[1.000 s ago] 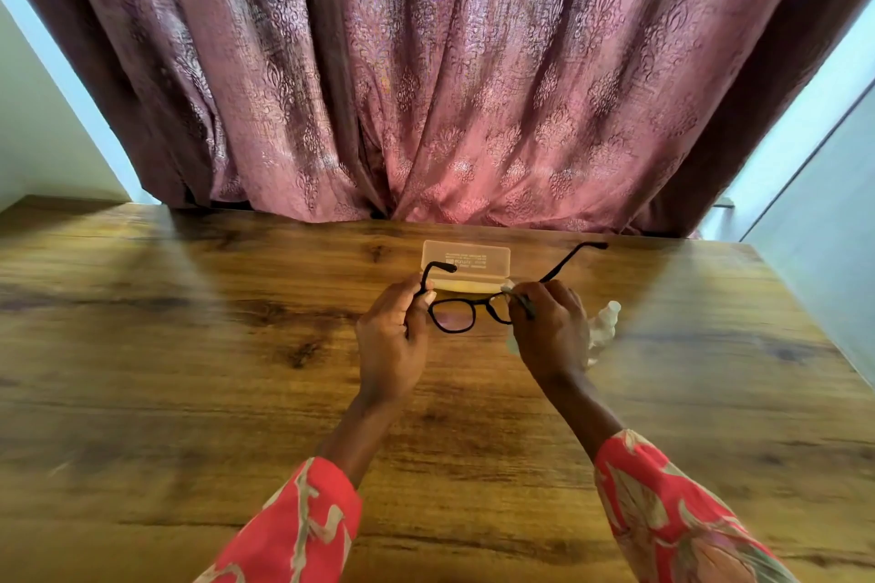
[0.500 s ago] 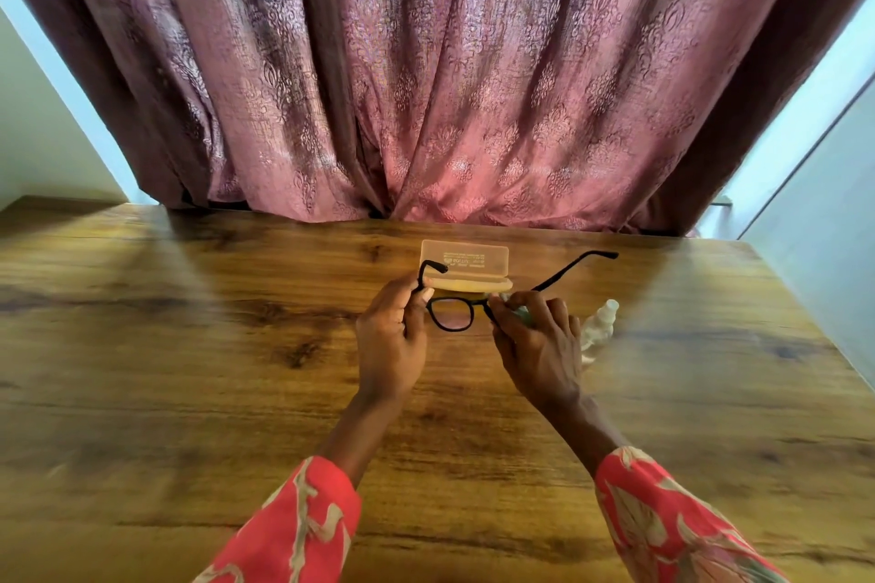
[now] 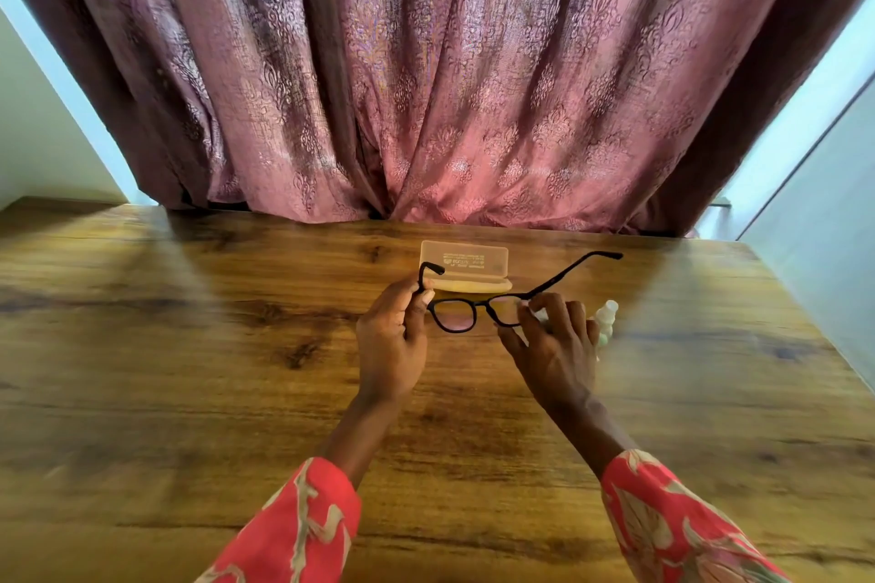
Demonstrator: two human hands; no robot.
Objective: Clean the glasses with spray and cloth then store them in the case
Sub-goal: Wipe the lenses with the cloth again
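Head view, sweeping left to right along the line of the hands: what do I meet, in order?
Left hand gripping one temple → black glasses → right hand at the other lens → spray bottle. The open case sits farther back behind the glasses, so I leave it out.

Likely a room in a home, patterned pink-maroon curtain (image 3: 426,76) drawn behind a wood-grain table (image 3: 189,393), pale painted walls (image 3: 42,133) either side, what may be a window or glass door at the right edge
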